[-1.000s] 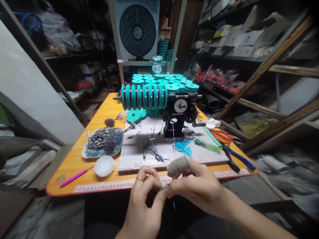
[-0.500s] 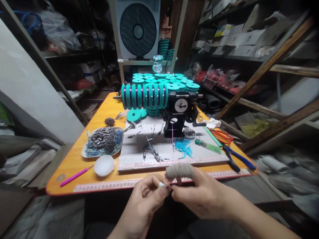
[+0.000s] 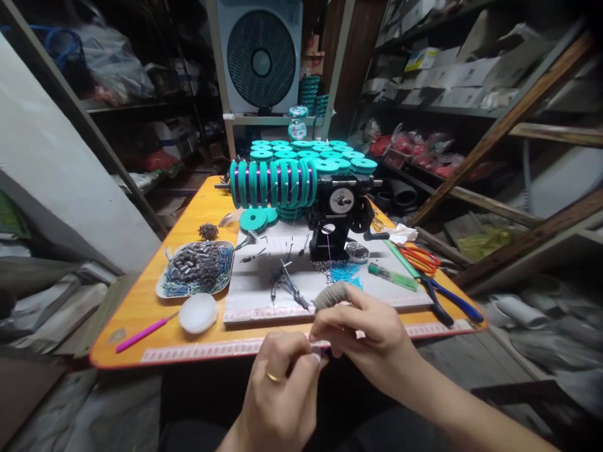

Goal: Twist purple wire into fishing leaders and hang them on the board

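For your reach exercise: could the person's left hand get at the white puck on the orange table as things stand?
Probably yes: the white puck lies near the table's front edge, left of the left hand, with only bare orange table between; but its fingers are pinching something small.

Both hands meet just in front of the orange table (image 3: pixel 141 307): left hand (image 3: pixel 277 389) and right hand (image 3: pixel 362 339) pinch a tiny white piece (image 3: pixel 315 356) (right forefinger wrapped in grey).

A tray of grey beads (image 3: pixel 195 269) sits left on the orange table (image 3: pixel 141 301); red scissors (image 3: pixel 421 258) lie right, a fan (image 3: pixel 260 55) stands far behind
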Tool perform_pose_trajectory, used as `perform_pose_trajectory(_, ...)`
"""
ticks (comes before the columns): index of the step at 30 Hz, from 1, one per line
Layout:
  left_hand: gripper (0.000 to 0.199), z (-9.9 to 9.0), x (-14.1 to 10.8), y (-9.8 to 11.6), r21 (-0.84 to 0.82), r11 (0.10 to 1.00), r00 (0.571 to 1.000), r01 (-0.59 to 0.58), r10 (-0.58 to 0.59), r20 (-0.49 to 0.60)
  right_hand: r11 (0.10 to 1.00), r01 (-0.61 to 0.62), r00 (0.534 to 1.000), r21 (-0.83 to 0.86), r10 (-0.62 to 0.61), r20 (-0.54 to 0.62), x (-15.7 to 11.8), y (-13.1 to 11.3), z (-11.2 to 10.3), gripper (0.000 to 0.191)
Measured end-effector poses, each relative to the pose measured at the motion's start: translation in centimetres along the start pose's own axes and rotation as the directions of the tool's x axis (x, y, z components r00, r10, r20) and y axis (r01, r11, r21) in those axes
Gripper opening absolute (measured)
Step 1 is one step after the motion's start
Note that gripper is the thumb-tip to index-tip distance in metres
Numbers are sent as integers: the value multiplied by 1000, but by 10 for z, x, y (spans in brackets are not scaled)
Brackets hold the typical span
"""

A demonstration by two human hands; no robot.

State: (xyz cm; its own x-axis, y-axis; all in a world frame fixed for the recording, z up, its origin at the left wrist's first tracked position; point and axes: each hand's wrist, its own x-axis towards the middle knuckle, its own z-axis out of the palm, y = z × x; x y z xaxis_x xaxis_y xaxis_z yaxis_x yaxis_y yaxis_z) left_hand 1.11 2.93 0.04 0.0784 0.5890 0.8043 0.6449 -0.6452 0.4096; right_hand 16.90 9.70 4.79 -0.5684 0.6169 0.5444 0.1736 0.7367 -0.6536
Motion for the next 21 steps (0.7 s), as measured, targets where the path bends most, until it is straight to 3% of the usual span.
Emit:
perform_pose_trajectory(2,22,0,0,-1,105,975,981,-195,192,36,999,-13,1000,-39,12,-7,4,1,4,16)
perform_pose_trajectory(4,23,0,1,0,51,982,982,-181,178,71,998,-4,1000,-67,3,-10,4,3,5,14)
perform_pose_trajectory(6,20,-1,2,2,-145,986,993,81,-67,100,996,35,999,-83,-37,-22,0,5,3,11)
perform_pose_trajectory(7,17,-1,2,3,-277,921,960,273,-243,138,993,79,997,-89,-80,-5,-3,6,1,14)
perform_pose_trajectory(9,17,-2,2,5,-513,616,797,598,-522,302,973,212,974,-96,-202,103,-8,7,-3,22)
perform_pose_trajectory(11,22,-1,1,7,-635,244,620,733,-624,476,946,305,933,-107,-274,234,-11,6,-7,23)
perform_pose_trajectory(13,25,-1,0,8,-679,-19,517,734,-633,576,960,263,935,-95,-229,272,-11,4,-8,17)
perform_pose_trajectory(15,25,0,1,8,-689,-147,467,709,-634,616,987,155,956,-37,-140,259,-11,3,-8,10)
perform_pose_trajectory(17,25,1,2,8,-681,-135,474,720,-621,624,997,73,958,24,-77,275,-12,3,-8,11)
perform_pose_trajectory(18,24,1,2,7,-677,-45,511,735,-620,596,998,45,960,43,-56,274,-12,3,-8,11)
perform_pose_trajectory(19,23,0,2,6,-669,113,577,735,-623,528,998,32,963,61,-47,266,-12,3,-8,9)
perform_pose_trajectory(21,17,0,1,3,-562,571,789,599,-543,289,995,25,977,98,-45,207,-11,2,-8,5)
